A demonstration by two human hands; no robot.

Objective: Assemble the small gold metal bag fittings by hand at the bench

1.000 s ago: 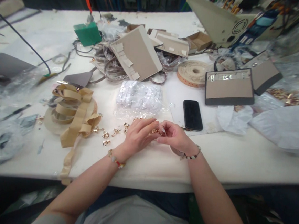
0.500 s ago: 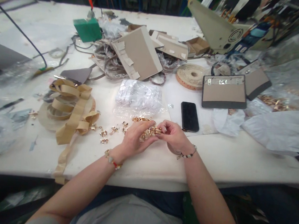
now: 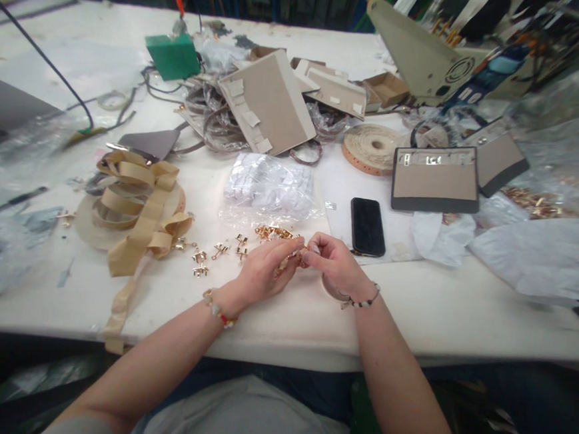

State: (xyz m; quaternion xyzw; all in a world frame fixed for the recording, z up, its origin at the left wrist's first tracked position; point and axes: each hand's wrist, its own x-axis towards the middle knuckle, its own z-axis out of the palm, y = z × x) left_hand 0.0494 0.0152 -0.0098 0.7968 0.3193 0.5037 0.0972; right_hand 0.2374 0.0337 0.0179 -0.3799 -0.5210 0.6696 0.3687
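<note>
My left hand (image 3: 268, 269) is curled around small gold metal fittings (image 3: 284, 263), which show only in part between its thumb and fingers. Against its fingertips, my right hand (image 3: 334, 266) pinches at one of these gold fittings; its exact shape is hidden by the fingers. Just beyond the left hand lies a small pile of gold fittings (image 3: 273, 232). To its left, several separate gold pieces (image 3: 200, 257) with prongs are scattered on the white table (image 3: 280, 330). A round object (image 3: 331, 288) is partly covered by my right hand.
A black phone (image 3: 367, 227) lies right of my hands. Behind them is a plastic bag of white pieces (image 3: 272, 185). Tan tape (image 3: 138, 225) coils at left. Taupe panels (image 3: 273, 105), a strap roll (image 3: 370, 148) and a grey-edged flap (image 3: 436, 178) lie farther back, near a beige machine (image 3: 422, 60).
The fingers and thumb of my left hand have drawn closer together, covering more of the gold fittings. My right hand stays pressed up beside it.
</note>
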